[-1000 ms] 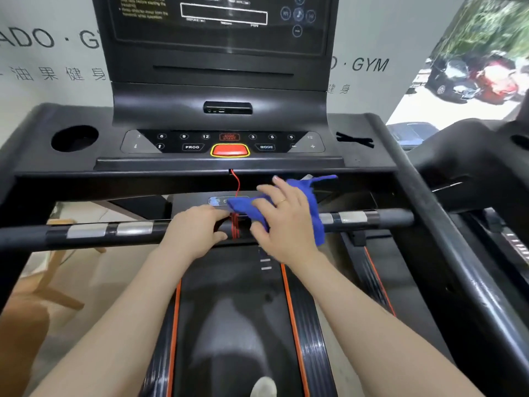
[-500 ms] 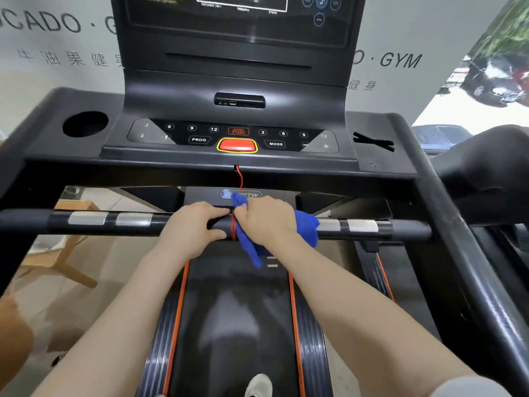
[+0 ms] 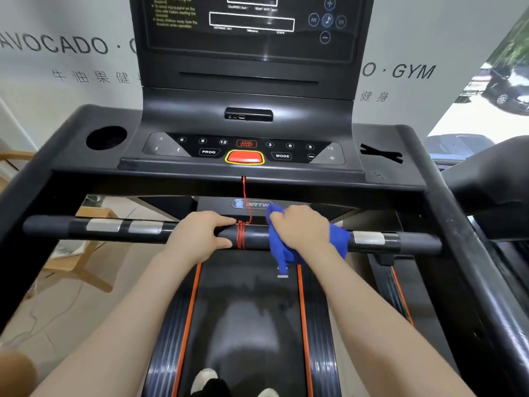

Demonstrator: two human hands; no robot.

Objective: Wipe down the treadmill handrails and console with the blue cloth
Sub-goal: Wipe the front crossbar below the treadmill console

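Right hand [image 3: 300, 229] clutching blue cloth [image 3: 282, 253] around front handrail [image 3: 254, 237], frame centre; bar axis runs left-right. Left hand [image 3: 199, 234] grasping bar beside red cord [image 3: 241, 236]. Unwiped span extends rightward; console [image 3: 246, 150] above.

i see the black front handrail [image 3: 137, 232] running left to right across the treadmill, with silver sensor plates on both its halves. my left hand [image 3: 197, 236] grips it just left of the middle. a red cord [image 3: 242, 233] is wound around the bar right beside that hand and runs up to the console [image 3: 246, 130]. my right hand [image 3: 302, 229] presses the blue cloth [image 3: 282, 253] around the bar just right of the cord, a fold of cloth hanging below it.
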